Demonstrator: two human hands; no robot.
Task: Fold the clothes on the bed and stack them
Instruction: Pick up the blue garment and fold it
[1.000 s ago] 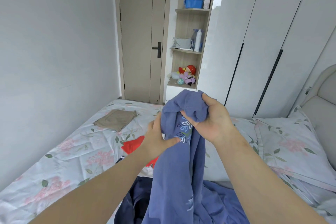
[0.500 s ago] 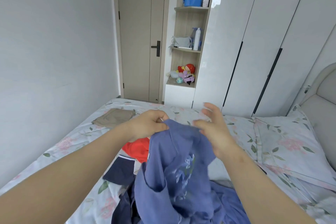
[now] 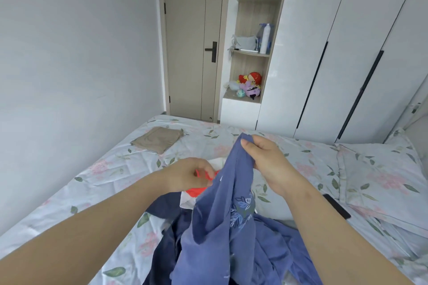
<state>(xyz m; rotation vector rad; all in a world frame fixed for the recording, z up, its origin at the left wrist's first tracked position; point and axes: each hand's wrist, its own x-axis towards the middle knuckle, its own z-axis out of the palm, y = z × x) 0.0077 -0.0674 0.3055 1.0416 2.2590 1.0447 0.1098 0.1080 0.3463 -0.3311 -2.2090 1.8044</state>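
Observation:
A blue garment (image 3: 222, 222) with a leaf print hangs bunched in front of me over the bed (image 3: 97, 183). My right hand (image 3: 266, 162) grips its top edge and holds it up. Lower and to the left, my left hand (image 3: 190, 174) has its fingers curled at the garment's left edge and pinches the cloth there. Behind the hands lie a red garment (image 3: 196, 191), a white one (image 3: 217, 162) and a navy one (image 3: 162, 207), all loose. A folded tan garment (image 3: 157, 139) lies flat at the far left of the bed.
A black phone (image 3: 335, 206) lies on the sheet by the floral pillow (image 3: 382, 176) at the right. A grey wall runs along the bed's left side. Beyond the foot stand a door (image 3: 192, 53), open shelves (image 3: 252, 53) and white wardrobes (image 3: 335, 53).
The bunched garment came down from face height. My right hand has taken hold of its top edge, while my left hand slid down and left along its side.

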